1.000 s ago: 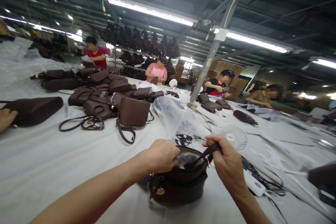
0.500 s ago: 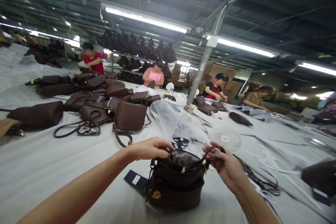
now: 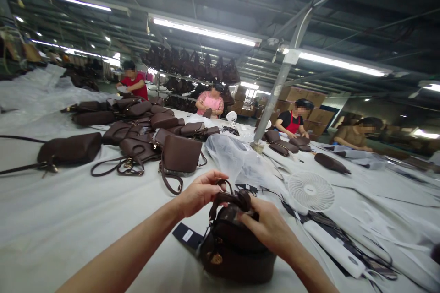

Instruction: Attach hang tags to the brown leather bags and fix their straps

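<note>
A small dark brown handbag with a gold emblem stands upright on the white-covered table in front of me. A dark hang tag with a white label sticks out at its left side. My left hand pinches the brown strap above the bag's top left. Across the top right, my right hand is closed around the gathered strap, its thumb over the opening. The right fingertips are partly hidden behind the strap, and most of the bag's opening is covered.
Many brown bags are piled at the left and middle. A white fan lies to the right with dark cords. Clear plastic is bunched ahead, near a metal post. Several co-workers stand across the table.
My right hand has moved left and inward over the bag's top, bringing the strap across. My left hand has lifted from the rim to the strap. The view has turned left.
</note>
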`<act>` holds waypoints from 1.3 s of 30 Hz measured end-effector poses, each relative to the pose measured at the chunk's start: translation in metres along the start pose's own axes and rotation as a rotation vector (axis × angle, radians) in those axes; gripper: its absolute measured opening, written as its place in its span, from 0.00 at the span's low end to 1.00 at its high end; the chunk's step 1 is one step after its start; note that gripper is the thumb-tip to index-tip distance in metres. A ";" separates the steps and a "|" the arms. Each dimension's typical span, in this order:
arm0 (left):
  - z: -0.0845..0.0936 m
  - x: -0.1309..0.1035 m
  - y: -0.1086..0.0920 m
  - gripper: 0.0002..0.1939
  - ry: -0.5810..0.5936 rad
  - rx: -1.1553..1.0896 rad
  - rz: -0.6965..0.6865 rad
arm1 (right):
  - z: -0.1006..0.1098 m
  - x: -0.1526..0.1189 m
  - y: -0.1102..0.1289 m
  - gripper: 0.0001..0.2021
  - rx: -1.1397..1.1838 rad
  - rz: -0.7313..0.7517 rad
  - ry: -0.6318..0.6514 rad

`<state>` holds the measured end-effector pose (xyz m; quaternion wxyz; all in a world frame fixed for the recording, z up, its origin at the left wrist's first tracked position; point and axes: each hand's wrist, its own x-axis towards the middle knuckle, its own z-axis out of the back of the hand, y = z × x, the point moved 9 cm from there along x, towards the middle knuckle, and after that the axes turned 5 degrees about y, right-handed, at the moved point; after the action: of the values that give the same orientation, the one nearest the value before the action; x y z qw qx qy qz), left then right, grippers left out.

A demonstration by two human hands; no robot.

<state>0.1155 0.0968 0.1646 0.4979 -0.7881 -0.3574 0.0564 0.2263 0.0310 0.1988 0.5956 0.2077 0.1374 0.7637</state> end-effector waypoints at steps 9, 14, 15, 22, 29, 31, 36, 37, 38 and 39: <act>0.005 -0.013 0.026 0.22 0.110 0.230 0.124 | 0.062 0.038 0.030 0.06 -0.237 0.131 0.123; -0.020 -0.002 0.006 0.22 0.138 0.181 -0.003 | 0.071 0.053 0.042 0.30 -0.163 0.119 0.332; -0.025 0.002 -0.001 0.21 0.148 0.169 -0.035 | 0.073 0.055 0.045 0.31 -0.167 0.117 0.348; -0.022 0.018 -0.022 0.11 -0.106 0.378 -0.030 | 0.074 0.060 0.056 0.21 -0.148 0.110 0.336; -0.015 0.020 -0.011 0.13 -0.063 0.240 0.007 | 0.059 0.065 0.033 0.17 0.053 0.071 0.408; -0.010 0.019 -0.009 0.14 -0.050 0.230 0.016 | 0.056 0.066 0.026 0.17 0.149 0.006 0.471; -0.004 0.013 0.002 0.22 0.066 0.262 0.109 | 0.062 0.070 0.023 0.20 0.223 -0.096 0.545; -0.002 0.012 0.005 0.23 0.080 0.252 0.135 | 0.064 0.072 0.023 0.20 0.219 -0.093 0.544; 0.001 0.010 0.008 0.23 0.083 0.236 0.155 | 0.066 0.073 0.023 0.21 0.221 -0.089 0.540; 0.004 0.009 0.011 0.23 0.082 0.219 0.168 | 0.067 0.074 0.022 0.20 0.227 -0.087 0.540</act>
<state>0.1257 0.1025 0.1560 0.5887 -0.7579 -0.2610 0.1044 0.2247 0.0947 0.2793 0.5426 0.0562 0.3841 0.7449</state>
